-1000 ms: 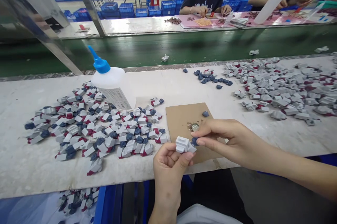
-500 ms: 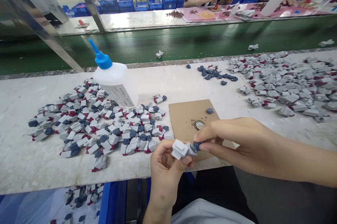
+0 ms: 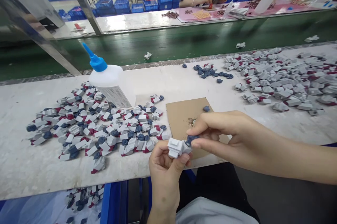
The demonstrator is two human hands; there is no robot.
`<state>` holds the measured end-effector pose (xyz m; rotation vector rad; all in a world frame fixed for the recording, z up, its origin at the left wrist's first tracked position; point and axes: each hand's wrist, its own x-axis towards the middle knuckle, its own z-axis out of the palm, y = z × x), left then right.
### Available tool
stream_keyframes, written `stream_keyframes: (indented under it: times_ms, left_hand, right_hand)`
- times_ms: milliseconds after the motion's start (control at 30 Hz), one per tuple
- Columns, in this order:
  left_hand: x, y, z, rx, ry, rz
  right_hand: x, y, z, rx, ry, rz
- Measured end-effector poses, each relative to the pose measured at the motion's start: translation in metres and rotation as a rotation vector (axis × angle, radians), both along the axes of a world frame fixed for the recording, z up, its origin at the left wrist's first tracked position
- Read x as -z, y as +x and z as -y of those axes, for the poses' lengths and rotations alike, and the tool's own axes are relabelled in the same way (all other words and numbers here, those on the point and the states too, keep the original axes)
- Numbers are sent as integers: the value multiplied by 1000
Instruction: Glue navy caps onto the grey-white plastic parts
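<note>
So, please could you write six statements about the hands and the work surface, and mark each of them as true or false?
1. The left hand holds a grey piece. True.
2. The white bottle has a red cap. False: it has a blue cap.
3. The right hand holds a dark blue part. True.
4. In the picture, the cardboard sheet lies to the left of the white bottle. False: it lies to the right.
5. The pile at the picture's left shows grey, dark blue and dark red. True.
6. The green belt carries nothing. False: a few grey items lie on it.
</note>
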<state>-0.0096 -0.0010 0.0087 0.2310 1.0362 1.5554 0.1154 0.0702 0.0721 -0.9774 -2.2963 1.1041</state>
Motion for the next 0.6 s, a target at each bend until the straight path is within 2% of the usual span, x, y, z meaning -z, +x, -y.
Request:
stream_keyframes:
  times_ms: [167, 267, 400, 500, 600]
  left_hand:
    - [8, -4, 2, 17, 82, -99]
    - [15, -5, 4, 14, 113, -208]
    - [21, -2, 6, 7, 75, -236]
    - [20, -2, 5, 3, 42, -240]
    - [15, -12, 5, -19, 18, -343]
  right_hand:
    - [8, 2, 4, -24, 105, -33]
    - [16, 2, 3, -37, 93, -75]
    - [30, -2, 4, 32, -71, -166]
    - [38, -6, 10, 77, -238, -221]
    - [39, -12, 4, 27, -351, -225]
